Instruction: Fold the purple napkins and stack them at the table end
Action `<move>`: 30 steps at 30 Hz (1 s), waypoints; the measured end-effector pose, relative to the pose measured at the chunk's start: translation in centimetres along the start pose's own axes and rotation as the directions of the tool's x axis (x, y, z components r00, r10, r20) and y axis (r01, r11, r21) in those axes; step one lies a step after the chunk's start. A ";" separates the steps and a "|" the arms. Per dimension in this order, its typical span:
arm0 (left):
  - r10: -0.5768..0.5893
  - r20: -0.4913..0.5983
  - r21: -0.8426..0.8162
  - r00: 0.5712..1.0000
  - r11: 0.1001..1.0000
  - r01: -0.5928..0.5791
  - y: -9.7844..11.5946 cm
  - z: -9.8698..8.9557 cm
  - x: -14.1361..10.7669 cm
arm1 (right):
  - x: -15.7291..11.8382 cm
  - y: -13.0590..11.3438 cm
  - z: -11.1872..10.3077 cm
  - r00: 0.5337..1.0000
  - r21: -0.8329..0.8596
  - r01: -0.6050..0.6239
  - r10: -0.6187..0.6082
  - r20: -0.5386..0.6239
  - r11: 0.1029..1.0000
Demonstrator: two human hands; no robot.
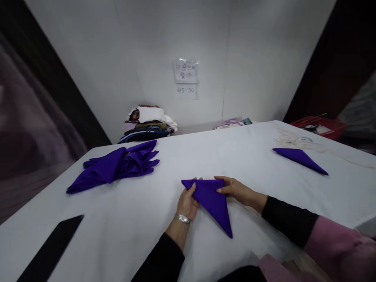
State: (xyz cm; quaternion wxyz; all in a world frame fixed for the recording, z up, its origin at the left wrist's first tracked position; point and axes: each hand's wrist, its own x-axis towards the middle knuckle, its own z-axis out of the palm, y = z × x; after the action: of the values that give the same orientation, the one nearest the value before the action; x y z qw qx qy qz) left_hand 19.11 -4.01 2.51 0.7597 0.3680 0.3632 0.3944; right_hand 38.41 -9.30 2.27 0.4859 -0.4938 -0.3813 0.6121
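A purple cloth (212, 199), folded into a triangular shape, is held between both hands over the white table. My left hand (188, 201) grips its left edge, thumb on top and fingers beneath. My right hand (232, 190) pinches the upper right corner, with the thumb on the front. One point of the cloth hangs down toward me. Another folded purple cloth (301, 158) lies at the right of the table. A loose pile of purple cloths (114, 166) rests at the left.
The white table (132, 223) has a black flat strip (53, 248) at front left and pale strings (296, 141) at back right. Stacked clothes (149, 123) stand beyond the far edge. A red basket (331, 127) is at far right, and a paper sign (186, 74) hangs on the wall.
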 end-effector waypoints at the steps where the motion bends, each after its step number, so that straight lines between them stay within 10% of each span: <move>1: -0.016 0.008 -0.017 1.000 1.000 0.016 0.3 0.1 0.0 | 0.2 -0.7 -0.2 0.999 -0.051 0.026 -0.025 0.025 0.998; 7: -0.053 0.067 0.026 0.996 0.998 0.051 2.5 1.7 0.5 | 1.4 -6.2 -0.4 0.975 -0.339 0.165 -0.101 0.197 0.926; 13: -0.010 0.147 0.352 0.989 0.935 -0.043 4.0 4.2 2.1 | 1.4 -7.0 -0.1 0.954 -0.272 0.149 -0.065 0.294 0.951; 19: 0.120 0.064 0.494 0.991 0.859 -0.135 1.9 2.6 4.7 | 0.0 -4.2 -5.4 0.986 0.067 0.131 -0.124 -0.109 0.989; 23: 0.101 -0.008 0.556 0.995 0.828 -0.080 0.1 0.0 6.0 | -1.4 -4.1 -12.7 0.847 0.153 0.328 -0.218 -0.484 0.932; 30: 0.053 0.021 0.622 0.998 0.781 -0.054 -0.5 0.0 5.9 | -2.8 -2.9 -24.0 0.396 0.093 0.576 -0.177 -0.901 0.812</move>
State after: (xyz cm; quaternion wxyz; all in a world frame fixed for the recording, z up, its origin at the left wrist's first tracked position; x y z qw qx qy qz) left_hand 21.74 0.90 0.56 0.5847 0.6085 0.4615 0.2737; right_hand 62.53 -11.69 0.35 0.8249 -0.5198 -0.0594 0.2141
